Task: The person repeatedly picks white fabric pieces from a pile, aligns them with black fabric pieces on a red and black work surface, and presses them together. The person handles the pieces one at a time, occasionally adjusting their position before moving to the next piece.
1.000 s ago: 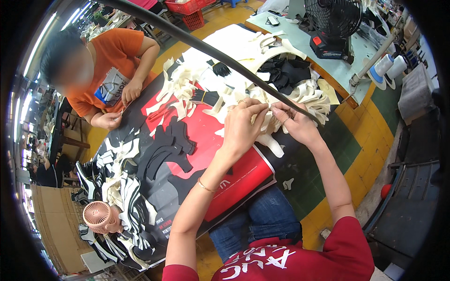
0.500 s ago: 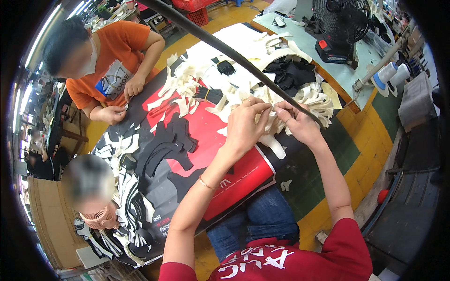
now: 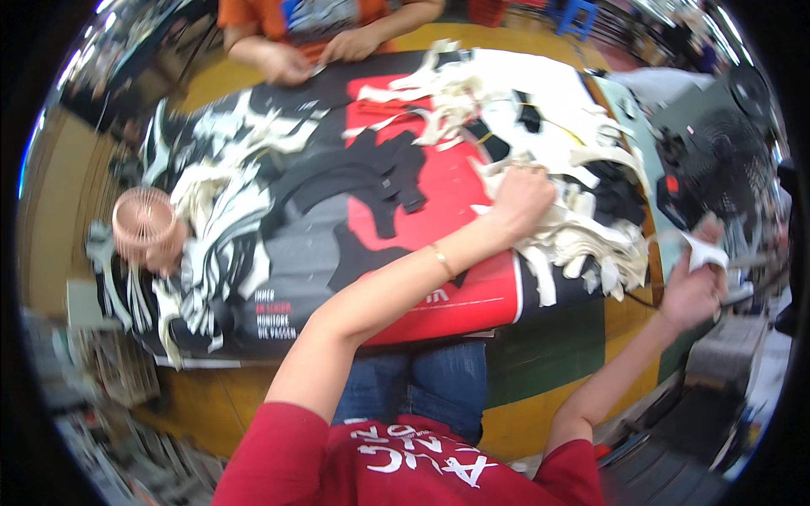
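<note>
My left hand (image 3: 525,202) is closed, knuckles up, over the heap of cream fabric pieces (image 3: 582,244) at the right of the table. Its fingertips are hidden; what they grip, if anything, does not show. My right hand (image 3: 696,287) is out past the table's right end, blurred by motion. Its fingers bend round a white object (image 3: 707,252) whose kind I cannot make out. Several black fabric cut-outs (image 3: 371,181) lie on the red and grey printed sheet (image 3: 472,297) left of my left hand.
A black fan (image 3: 717,156) stands on the side table at the right. Black-and-white strips (image 3: 224,244) and a small pink fan (image 3: 145,221) are at the left. Across the table a person in an orange shirt has both hands (image 3: 350,45) at the far edge.
The view has swung right. My hands, close together over the cream pieces before, are now apart: the right has moved out to the right, while the left stays at the heap.
</note>
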`<state>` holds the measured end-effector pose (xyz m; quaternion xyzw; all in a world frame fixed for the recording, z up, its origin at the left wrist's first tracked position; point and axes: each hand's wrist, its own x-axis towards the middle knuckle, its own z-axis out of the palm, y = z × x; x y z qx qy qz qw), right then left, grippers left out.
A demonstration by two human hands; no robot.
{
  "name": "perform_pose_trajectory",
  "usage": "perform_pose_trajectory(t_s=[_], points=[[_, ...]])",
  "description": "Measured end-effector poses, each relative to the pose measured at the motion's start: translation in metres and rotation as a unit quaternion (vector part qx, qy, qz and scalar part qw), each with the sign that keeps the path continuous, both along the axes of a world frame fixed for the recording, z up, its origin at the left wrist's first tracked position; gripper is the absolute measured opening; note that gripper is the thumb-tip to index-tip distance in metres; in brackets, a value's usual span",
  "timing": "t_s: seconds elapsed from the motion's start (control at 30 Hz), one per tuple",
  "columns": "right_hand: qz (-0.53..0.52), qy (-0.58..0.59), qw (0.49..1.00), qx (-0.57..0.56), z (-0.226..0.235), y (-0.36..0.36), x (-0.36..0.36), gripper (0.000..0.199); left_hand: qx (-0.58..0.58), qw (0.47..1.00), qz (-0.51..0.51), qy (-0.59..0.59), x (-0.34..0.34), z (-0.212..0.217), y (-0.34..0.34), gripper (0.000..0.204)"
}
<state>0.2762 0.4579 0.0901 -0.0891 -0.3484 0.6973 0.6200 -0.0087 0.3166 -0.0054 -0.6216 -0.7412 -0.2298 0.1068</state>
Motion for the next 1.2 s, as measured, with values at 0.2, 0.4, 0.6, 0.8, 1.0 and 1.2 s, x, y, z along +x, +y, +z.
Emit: perform_pose_trajectory(t_s=[0.2, 0.4, 0.6, 0.8, 1.0, 1.2], points=[[0.268, -0.185, 0.936, 0.131, 0.001, -0.072, -0.054, 0.026, 0.215, 0.902, -0.082, -0.367, 0.032, 0.048, -0.077, 0.033], [0.202, -0.540, 0.735, 0.356, -0.013, -0.198, -0.140, 0.016, 0.128, 0.622, -0.065, -0.770, 0.045, 0.048, -0.219, 0.050], [0.387, -0.556, 0.674, 0.294, -0.022, -0.249, -0.201, 0.044, 0.219, 0.634, 0.096, -0.736, 0.019, 0.028, -0.281, 0.026], [0.423, -0.569, 0.663, 0.239, -0.035, -0.253, -0.240, 0.029, 0.135, 0.941, 0.219, -0.220, -0.001, 0.011, -0.321, 0.034], [0.444, -0.586, 0.599, 0.317, -0.039, -0.252, -0.267, 0.026, 0.029, 0.955, 0.253, -0.152, 0.008, -0.007, -0.345, 0.042], [0.438, -0.567, 0.560, 0.415, -0.052, -0.256, -0.285, 0.014, 0.015, 0.955, 0.256, -0.150, 0.011, -0.017, -0.347, 0.044]])
